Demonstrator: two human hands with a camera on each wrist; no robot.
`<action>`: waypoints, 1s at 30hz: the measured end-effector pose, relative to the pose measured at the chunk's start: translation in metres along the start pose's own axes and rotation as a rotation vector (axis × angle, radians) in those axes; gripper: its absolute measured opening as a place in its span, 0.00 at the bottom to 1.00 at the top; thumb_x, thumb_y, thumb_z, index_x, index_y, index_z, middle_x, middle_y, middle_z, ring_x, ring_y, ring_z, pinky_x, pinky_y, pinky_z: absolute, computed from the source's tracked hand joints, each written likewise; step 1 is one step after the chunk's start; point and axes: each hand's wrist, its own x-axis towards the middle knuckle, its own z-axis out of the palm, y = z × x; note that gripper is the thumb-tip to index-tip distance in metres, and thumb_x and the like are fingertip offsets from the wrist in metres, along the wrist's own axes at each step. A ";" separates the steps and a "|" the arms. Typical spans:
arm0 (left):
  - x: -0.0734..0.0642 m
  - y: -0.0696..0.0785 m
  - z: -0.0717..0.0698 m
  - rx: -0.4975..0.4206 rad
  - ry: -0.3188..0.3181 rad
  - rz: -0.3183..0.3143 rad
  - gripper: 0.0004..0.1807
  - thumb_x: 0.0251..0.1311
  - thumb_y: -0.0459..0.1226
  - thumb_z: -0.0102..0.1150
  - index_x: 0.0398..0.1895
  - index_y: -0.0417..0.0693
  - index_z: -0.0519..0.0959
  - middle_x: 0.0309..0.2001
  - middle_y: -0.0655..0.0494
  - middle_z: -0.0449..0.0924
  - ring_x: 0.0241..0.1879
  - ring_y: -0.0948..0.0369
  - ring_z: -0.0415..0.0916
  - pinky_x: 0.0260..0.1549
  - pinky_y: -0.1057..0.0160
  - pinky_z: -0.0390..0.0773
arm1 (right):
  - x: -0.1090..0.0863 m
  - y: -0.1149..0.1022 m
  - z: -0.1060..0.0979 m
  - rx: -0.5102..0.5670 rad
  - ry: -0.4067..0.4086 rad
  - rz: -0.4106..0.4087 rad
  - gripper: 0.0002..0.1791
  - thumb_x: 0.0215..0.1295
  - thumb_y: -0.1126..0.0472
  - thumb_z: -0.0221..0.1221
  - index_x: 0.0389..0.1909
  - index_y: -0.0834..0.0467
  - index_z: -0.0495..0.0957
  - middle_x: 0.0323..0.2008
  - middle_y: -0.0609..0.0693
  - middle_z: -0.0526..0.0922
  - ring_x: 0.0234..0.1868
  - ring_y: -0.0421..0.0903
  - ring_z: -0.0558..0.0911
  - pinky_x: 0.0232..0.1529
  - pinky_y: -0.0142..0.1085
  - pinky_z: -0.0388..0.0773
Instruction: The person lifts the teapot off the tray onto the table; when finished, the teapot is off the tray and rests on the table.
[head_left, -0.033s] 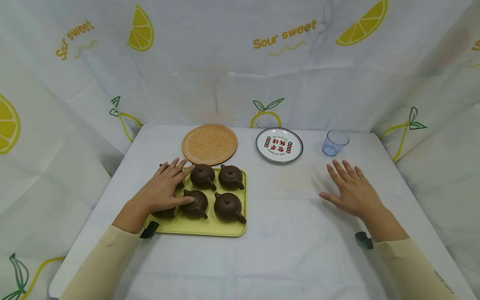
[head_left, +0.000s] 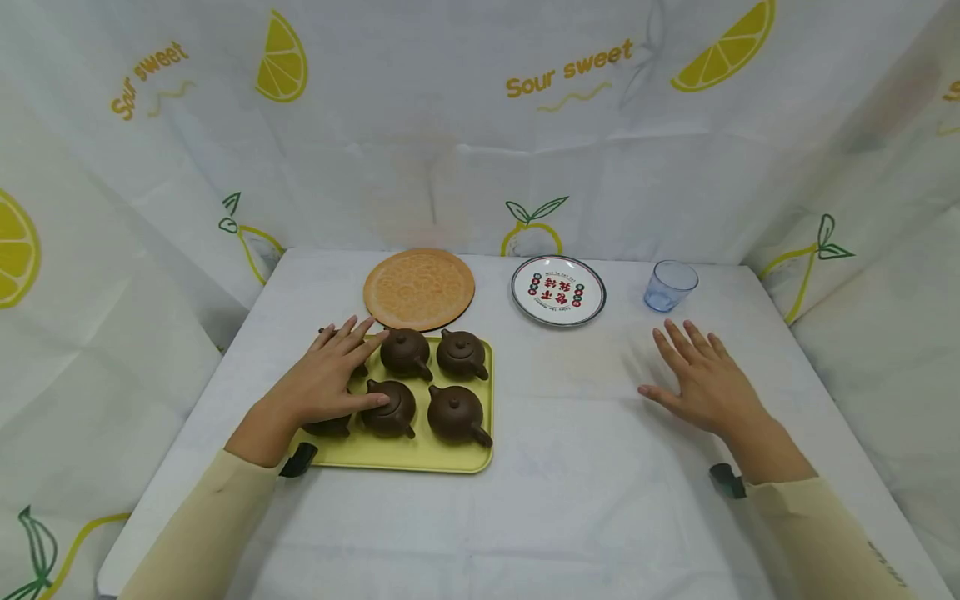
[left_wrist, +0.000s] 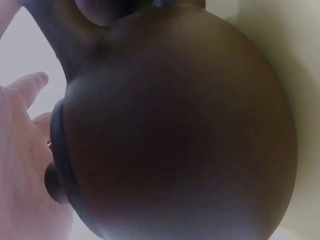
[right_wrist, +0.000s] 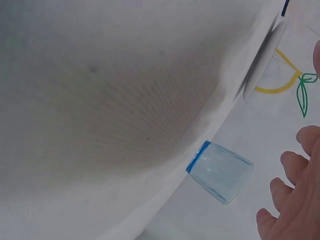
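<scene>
Several small brown clay teapots stand in rows on a yellow tray (head_left: pixel 405 457). My left hand (head_left: pixel 322 385) is spread palm down over the tray's left side, partly hiding the teapots there. Its thumb overlaps the lid of a front teapot (head_left: pixel 390 414) in the head view. Up close in the left wrist view, one teapot (left_wrist: pixel 175 125) fills most of the picture, its lid knob beside my palm. My right hand (head_left: pixel 703 385), fingers straight and apart, hovers over the white table, just nearer to me than a clear blue glass (head_left: pixel 670 287). It holds nothing.
Behind the tray lies a round orange-brown mat (head_left: pixel 418 287). A white plate (head_left: pixel 559 315) with a dark rim and red lettering sits between mat and glass, near the table's back edge. White cloth printed with lemons (head_left: pixel 282 62) encloses the back and sides.
</scene>
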 end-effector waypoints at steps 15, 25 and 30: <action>-0.021 -0.047 -0.026 -0.231 0.056 -0.269 0.40 0.65 0.57 0.54 0.72 0.43 0.62 0.71 0.39 0.57 0.68 0.39 0.55 0.60 0.36 0.57 | 0.011 -0.024 -0.005 0.254 -0.057 0.095 0.49 0.67 0.38 0.55 0.74 0.66 0.50 0.72 0.66 0.54 0.71 0.66 0.52 0.67 0.59 0.48; -0.031 -0.092 -0.010 -0.382 0.118 -0.494 0.22 0.67 0.33 0.51 0.64 0.38 0.70 0.52 0.38 0.77 0.51 0.41 0.74 0.47 0.42 0.71 | 0.058 -0.078 0.007 0.632 -0.076 0.264 0.36 0.70 0.43 0.53 0.71 0.60 0.62 0.64 0.61 0.69 0.64 0.63 0.67 0.62 0.57 0.62; -0.034 -0.100 0.002 -0.582 0.041 -0.485 0.23 0.65 0.31 0.55 0.62 0.33 0.70 0.49 0.36 0.77 0.41 0.47 0.79 0.37 0.54 0.78 | 0.074 -0.117 0.012 0.822 -0.045 0.252 0.29 0.70 0.50 0.56 0.67 0.59 0.67 0.57 0.56 0.76 0.55 0.55 0.76 0.52 0.49 0.74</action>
